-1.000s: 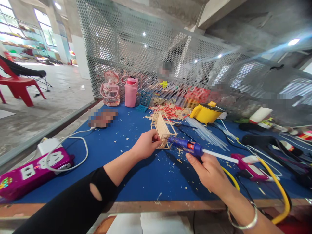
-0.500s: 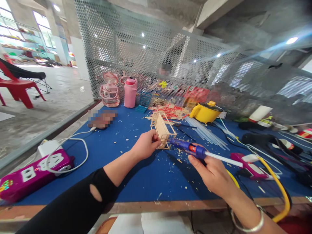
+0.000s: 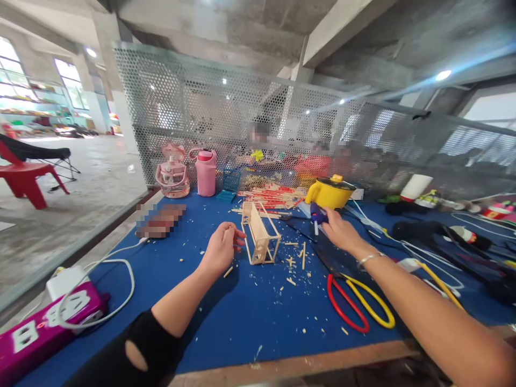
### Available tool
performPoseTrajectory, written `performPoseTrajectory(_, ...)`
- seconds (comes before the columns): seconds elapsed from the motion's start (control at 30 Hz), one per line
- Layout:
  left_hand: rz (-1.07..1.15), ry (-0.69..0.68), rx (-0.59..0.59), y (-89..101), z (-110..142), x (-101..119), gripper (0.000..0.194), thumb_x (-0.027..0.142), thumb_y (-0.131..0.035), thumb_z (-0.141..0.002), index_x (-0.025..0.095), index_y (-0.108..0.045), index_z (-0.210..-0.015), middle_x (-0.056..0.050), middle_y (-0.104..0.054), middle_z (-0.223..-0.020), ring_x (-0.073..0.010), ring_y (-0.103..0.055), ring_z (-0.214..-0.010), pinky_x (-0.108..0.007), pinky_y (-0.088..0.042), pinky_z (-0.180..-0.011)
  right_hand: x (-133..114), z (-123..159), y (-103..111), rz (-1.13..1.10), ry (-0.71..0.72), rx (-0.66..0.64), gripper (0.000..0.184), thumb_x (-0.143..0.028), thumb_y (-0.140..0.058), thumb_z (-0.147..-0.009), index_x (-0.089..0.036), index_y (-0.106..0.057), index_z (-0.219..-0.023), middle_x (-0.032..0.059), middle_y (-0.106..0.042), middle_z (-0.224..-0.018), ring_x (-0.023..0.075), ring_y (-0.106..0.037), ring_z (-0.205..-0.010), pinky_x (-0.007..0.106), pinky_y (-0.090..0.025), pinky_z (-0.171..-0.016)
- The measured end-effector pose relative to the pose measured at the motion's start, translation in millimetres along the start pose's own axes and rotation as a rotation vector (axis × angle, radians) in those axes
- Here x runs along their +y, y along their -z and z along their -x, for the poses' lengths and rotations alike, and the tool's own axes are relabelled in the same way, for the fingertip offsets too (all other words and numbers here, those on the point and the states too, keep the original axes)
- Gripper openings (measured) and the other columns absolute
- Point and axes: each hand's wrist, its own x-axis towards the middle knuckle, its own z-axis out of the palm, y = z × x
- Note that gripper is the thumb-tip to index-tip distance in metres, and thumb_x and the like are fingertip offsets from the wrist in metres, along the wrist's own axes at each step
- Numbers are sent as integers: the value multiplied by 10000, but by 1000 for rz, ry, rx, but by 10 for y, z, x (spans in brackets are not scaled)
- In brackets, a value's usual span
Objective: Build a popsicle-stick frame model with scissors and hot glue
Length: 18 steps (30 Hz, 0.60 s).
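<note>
On the table, the stick model stands mid-frame, scissors at lower right, pot behind them, power strip lower left.

Daylight enters through tall windows at the far left of a concrete hall, where shelves stand beyond a grey floor. At left, a red chair sits in front of a black chair. A perforated metal screen rises behind a blue-topped table with a brown front edge. Overhead, a thick beam crosses the grey ceiling, and a lamp glares at upper right.
</note>
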Motion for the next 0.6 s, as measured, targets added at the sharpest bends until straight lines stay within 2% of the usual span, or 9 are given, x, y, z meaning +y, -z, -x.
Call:
performPoseTrajectory(0.1, 30, -60, -75, -7, 12, 1, 152, 324, -416, -848, 180, -454, -820, -13, -614, -752, -105, -574, -599, -250, -485, -587, -68, -117, -203, -36, -2, -39, 442, -194, -466, -776, -98, -536, -1201, 186, -620, -1174, 284, -616, -1000, 390, -474, -864)
performPoseTrajectory(0.17, -23, -128, -93, 20, 31, 36, 220, 380, -415, -869, 174, -484, -834, -18, -621, -745, -114, -587, -610, -264, -498, -615, -183, -115, -213, -59, -13, -24, 422, -194, -497, -762, -88, -567, -1165, 195, -646, -1110, 294, -625, -953, 406, -476, -838)
performPoseTrajectory(0.27, -243, -323, -70, 67, 107, 147, 278, 402, -416, -886, 170, -570, -880, -19, -639, -720, -125, -602, -626, -258, -488, -650, -500, 12, -2, -105, -19, 76, 467, -284, -467, -832, -65, -502, -1243, 219, -606, -1164, 303, -590, -1015, 431, -450, -864)
performPoseTrajectory(0.33, -402, -474, -76, 74, 189, 228, 281, 392, -442, -885, 178, -625, -886, -14, -647, -697, -124, -595, -628, -242, -460, -657, -818, 182, 228, -192, 18, 138, 441, -351, -401, -894, -139, -481, -1273, 129, -654, -1073, 216, -622, -902, 348, -480, -797)
performPoseTrajectory(0.4, -468, -530, -142, 53, 273, 282, 291, 401, -467, -878, 180, -652, -834, -12, -642, -662, -119, -573, -609, -231, -432, -634, -1171, 389, 436, -476, 212, 171, 311, -348, -438, -898, -191, -609, -1104, 63, -688, -924, 172, -625, -799, 307, -483, -735)
performPoseTrajectory(0.47, -405, -433, -270, 15, 337, 297, 353, 444, -461, -875, 169, -644, -751, -14, -625, -624, -111, -542, -560, -223, -411, -574, -1478, 575, 553, -632, 462, 140, 190, -304, -515, -868, -221, -672, -935, 28, -691, -873, 155, -620, -819, 300, -474, -774)
performPoseTrajectory(0.5, -345, -350, -333, -6, 357, 293, 400, 470, -443, -877, 160, -630, -705, -14, -609, -595, -105, -522, -524, -219, -396, -535, -1593, 644, 567, -709, 532, 105, 161, -279, -535, -858, -221, -676, -910, 17, -688, -835, 141, -617, -791, 285, -477, -754)
performPoseTrajectory(0.57, -238, -203, -409, -42, 373, 276, 488, 509, -401, -881, 148, -591, -615, -7, -556, -519, -89, -469, -448, -213, -354, -466, -1731, 728, 521, -830, 561, 56, 135, -246, -558, -845, -217, -678, -901, 10, -682, -812, 124, -612, -753, 264, -481, -717)
performPoseTrajectory(0.6, -212, -158, -419, -55, 373, 266, 515, 519, -389, -882, 144, -571, -579, -2, -529, -488, -83, -447, -422, -211, -333, -445, -1760, 746, 473, -876, 529, 40, 132, -241, -562, -844, -215, -678, -902, 11, -682, -816, 121, -612, -744, 259, -483, -706)
